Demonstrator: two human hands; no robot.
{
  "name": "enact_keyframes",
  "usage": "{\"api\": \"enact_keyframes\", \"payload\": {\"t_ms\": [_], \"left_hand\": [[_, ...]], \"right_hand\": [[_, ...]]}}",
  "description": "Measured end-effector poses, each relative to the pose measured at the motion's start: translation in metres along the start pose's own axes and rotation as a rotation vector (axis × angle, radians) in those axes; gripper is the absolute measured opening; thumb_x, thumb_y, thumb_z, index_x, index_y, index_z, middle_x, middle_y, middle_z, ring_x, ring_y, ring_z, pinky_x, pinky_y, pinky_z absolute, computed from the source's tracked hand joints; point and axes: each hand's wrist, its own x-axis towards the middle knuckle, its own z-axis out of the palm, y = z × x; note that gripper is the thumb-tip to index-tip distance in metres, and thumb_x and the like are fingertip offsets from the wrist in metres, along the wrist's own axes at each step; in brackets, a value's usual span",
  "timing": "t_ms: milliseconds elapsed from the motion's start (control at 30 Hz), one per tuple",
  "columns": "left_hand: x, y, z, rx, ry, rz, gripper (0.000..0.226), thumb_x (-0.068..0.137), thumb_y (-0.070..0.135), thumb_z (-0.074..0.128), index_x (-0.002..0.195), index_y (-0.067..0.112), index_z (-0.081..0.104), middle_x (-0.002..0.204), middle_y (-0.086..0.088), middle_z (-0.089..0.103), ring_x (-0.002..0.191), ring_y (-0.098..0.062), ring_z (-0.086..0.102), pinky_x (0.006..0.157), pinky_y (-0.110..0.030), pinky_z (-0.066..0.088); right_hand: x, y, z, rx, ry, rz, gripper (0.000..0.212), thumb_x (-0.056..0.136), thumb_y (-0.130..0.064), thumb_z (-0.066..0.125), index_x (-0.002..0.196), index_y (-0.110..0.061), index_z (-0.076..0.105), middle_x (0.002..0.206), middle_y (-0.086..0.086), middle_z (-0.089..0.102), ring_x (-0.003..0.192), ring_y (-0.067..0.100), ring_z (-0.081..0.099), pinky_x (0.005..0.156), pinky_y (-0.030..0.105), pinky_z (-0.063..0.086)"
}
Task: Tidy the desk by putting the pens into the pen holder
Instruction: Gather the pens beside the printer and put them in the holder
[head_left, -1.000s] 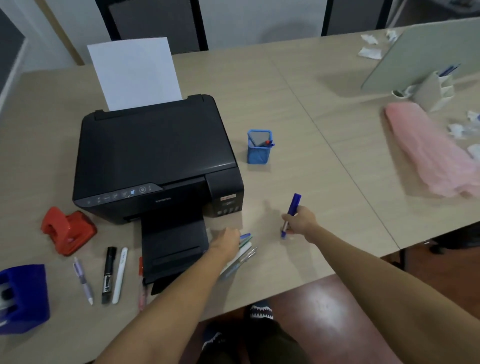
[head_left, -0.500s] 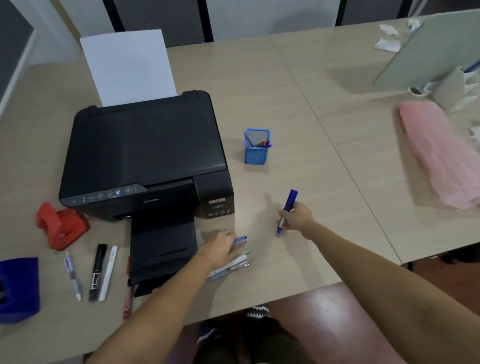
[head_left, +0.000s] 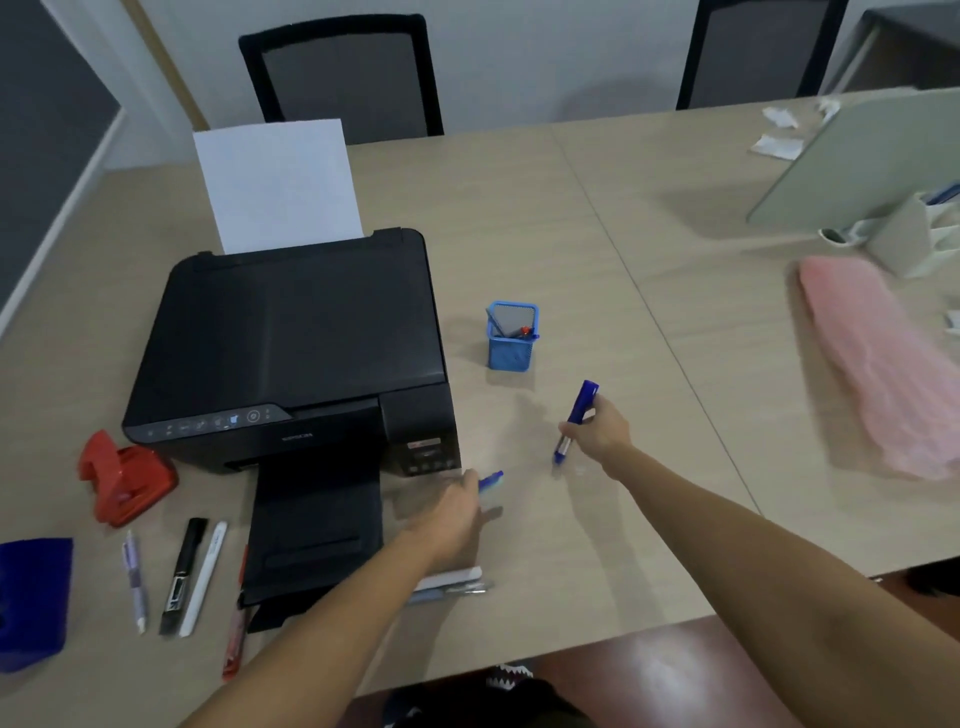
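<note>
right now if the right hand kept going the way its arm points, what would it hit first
Probably the pen holder. The right hand, gripping a blue marker, aims up and left across bare desk toward it; depth is unclear, so it might pass just beside it.

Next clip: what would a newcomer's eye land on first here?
Probably the big black printer on the desk's left half, white paper standing in its rear feed. Next, the right hand holding a blue marker just short of the small blue mesh pen holder, while the left hand grips a blue pen beside the printer.
</note>
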Motion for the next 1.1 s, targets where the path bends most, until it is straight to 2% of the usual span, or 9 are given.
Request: {"api": "enact_keyframes", "payload": {"t_ms": [167, 267, 367, 467, 667, 767, 833, 1033, 1100], "left_hand": [[0.027, 0.073, -0.077, -0.405, 0.313, 0.116, 0.025, 0.091, -0.001, 0.038, 0.111, 0.002, 0.052, 0.093, -0.013, 0.060, 0.087, -0.027, 0.056, 0.074, -0.031, 0.041], [0.053, 0.105, -0.136, -0.823, 0.478, 0.029, 0.024, 0.100, 0.007, 0.034, 0.107, 0.004, 0.056, 0.092, -0.002, 0.058, 0.078, -0.010, 0.056, 0.073, -0.021, 0.041], [0.092, 0.108, -0.177, -1.214, 0.650, -0.080, 0.019, 0.099, 0.002, 0.032, 0.093, 0.010, 0.048, 0.094, -0.005, 0.060, 0.075, -0.005, 0.062, 0.061, -0.011, 0.048], [0.124, 0.098, -0.196, -1.449, 0.731, -0.176, 0.029, 0.098, -0.003, 0.035, 0.078, 0.016, 0.043, 0.106, -0.011, 0.064, 0.103, -0.020, 0.063, 0.088, -0.025, 0.049], [0.174, 0.084, -0.177, -1.336, 0.730, -0.297, 0.031, 0.095, -0.001, 0.046, 0.076, 0.022, 0.051, 0.116, -0.007, 0.070, 0.110, -0.020, 0.065, 0.098, -0.034, 0.051], [0.185, 0.085, -0.165, -1.170, 0.678, -0.347, 0.018, 0.092, -0.003, 0.051, 0.089, 0.013, 0.060, 0.112, -0.005, 0.070, 0.094, -0.015, 0.061, 0.078, -0.022, 0.049], [0.189, 0.086, -0.158, -1.105, 0.671, -0.353, 0.019, 0.089, -0.005, 0.055, 0.095, 0.010, 0.064, 0.110, -0.008, 0.071, 0.090, -0.015, 0.059, 0.082, -0.024, 0.049], [0.183, 0.084, -0.151, -1.028, 0.645, -0.357, 0.033, 0.081, -0.016, 0.055, 0.082, 0.017, 0.059, 0.093, 0.000, 0.063, 0.086, -0.015, 0.059, 0.060, -0.014, 0.048], [0.179, 0.083, -0.152, -1.028, 0.629, -0.343, 0.031, 0.081, -0.016, 0.057, 0.090, 0.013, 0.063, 0.095, -0.001, 0.065, 0.088, -0.013, 0.060, 0.067, -0.014, 0.049]], "right_hand": [[0.030, -0.040, -0.033, 0.180, 0.156, -0.055, 0.022, 0.082, -0.026, 0.063, 0.096, -0.013, 0.051, 0.092, 0.015, 0.066, 0.080, 0.028, 0.062, 0.082, 0.041, 0.052], [0.044, -0.071, -0.046, 0.436, 0.166, -0.082, 0.017, 0.085, -0.028, 0.055, 0.074, -0.015, 0.050, 0.074, 0.012, 0.067, 0.065, 0.026, 0.064, 0.087, 0.045, 0.057], [0.057, -0.099, -0.055, 0.560, 0.166, -0.138, 0.016, 0.087, -0.025, 0.058, 0.083, -0.010, 0.054, 0.075, 0.009, 0.068, 0.067, 0.022, 0.069, 0.079, 0.035, 0.058], [0.066, -0.121, -0.055, 0.604, 0.171, -0.232, 0.014, 0.088, -0.015, 0.060, 0.093, -0.008, 0.049, 0.085, 0.013, 0.067, 0.063, 0.017, 0.070, 0.059, 0.019, 0.057], [0.086, -0.134, -0.035, 0.256, 0.093, -0.436, 0.013, 0.089, -0.005, 0.053, 0.098, -0.014, 0.047, 0.083, 0.004, 0.057, 0.075, 0.030, 0.067, 0.072, 0.040, 0.056], [0.099, -0.131, -0.024, 0.027, 0.043, -0.521, 0.013, 0.091, -0.003, 0.046, 0.102, -0.008, 0.049, 0.077, 0.000, 0.057, 0.072, 0.023, 0.055, 0.063, 0.020, 0.043], [0.106, -0.129, -0.020, -0.064, -0.016, -0.548, 0.015, 0.091, 0.001, 0.041, 0.103, -0.005, 0.050, 0.074, -0.001, 0.058, 0.068, 0.018, 0.048, 0.055, 0.014, 0.037], [0.117, -0.128, -0.011, -0.240, -0.115, -0.560, 0.027, 0.092, 0.002, 0.037, 0.113, -0.005, 0.053, 0.106, 0.022, 0.065, 0.088, 0.032, 0.054, 0.074, 0.037, 0.045], [0.116, -0.130, -0.010, -0.263, -0.137, -0.556, 0.036, 0.091, 0.003, 0.037, 0.122, -0.007, 0.053, 0.110, 0.025, 0.063, 0.089, 0.033, 0.054, 0.074, 0.036, 0.045]]}}
